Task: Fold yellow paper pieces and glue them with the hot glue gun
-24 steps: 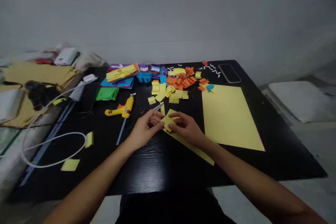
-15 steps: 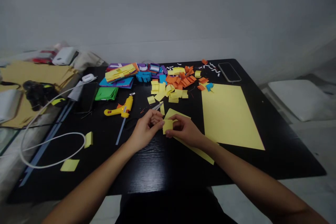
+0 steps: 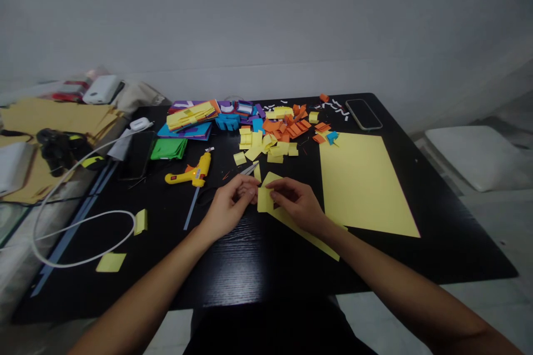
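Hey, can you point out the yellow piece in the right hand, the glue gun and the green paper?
Yellow piece (image 3: 265,200): head view, on its flat face.
Glue gun (image 3: 200,172): head view, on its yellow body.
Green paper (image 3: 169,149): head view, on its top surface.

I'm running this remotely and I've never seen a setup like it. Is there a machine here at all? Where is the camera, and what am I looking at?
No machine is doing the handling: these are a person's own bare hands. The camera is worn on their head, looking forward and down.

The right hand pinches a small yellow paper piece. The left hand is right beside it; I can't tell whether it touches.

Partly under the right hand is a yellow sheet; a larger yellow sheet lies to its right. Also on the black table are loose yellow pieces and orange pieces farther back, with a yellow glue gun to the left.
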`<state>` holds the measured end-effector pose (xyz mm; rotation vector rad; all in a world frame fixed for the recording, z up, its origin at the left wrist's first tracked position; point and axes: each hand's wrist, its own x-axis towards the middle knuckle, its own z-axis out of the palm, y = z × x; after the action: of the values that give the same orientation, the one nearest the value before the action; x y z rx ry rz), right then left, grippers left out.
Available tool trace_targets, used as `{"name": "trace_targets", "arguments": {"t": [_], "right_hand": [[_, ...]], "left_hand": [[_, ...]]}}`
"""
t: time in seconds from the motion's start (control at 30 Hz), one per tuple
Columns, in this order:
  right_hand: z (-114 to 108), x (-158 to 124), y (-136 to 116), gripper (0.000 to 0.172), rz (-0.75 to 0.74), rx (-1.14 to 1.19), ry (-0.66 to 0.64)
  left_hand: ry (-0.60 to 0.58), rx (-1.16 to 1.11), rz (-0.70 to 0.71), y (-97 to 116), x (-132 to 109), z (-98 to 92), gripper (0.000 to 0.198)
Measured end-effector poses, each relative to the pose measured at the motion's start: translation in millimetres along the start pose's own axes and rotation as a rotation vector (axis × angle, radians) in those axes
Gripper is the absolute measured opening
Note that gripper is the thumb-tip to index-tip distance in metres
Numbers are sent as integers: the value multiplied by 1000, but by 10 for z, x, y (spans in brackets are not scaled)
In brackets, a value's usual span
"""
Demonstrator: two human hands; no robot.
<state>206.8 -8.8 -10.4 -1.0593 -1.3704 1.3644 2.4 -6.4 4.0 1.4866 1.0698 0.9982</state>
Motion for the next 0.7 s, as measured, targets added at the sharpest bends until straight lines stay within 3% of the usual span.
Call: {"name": "trace_targets", "arguments": {"t": [0.27, 0.6, 0.7], "right_hand": [[-29, 11, -25, 20, 46, 15, 19], [-8, -6, -22, 26, -14, 92, -41], [5, -15, -21, 19, -25, 45, -41]], "left_hand": [[-63, 102, 47, -12, -8, -18, 21], [47, 63, 53, 2, 6, -10, 9], [63, 42, 51, 17, 6, -8, 8]]}}
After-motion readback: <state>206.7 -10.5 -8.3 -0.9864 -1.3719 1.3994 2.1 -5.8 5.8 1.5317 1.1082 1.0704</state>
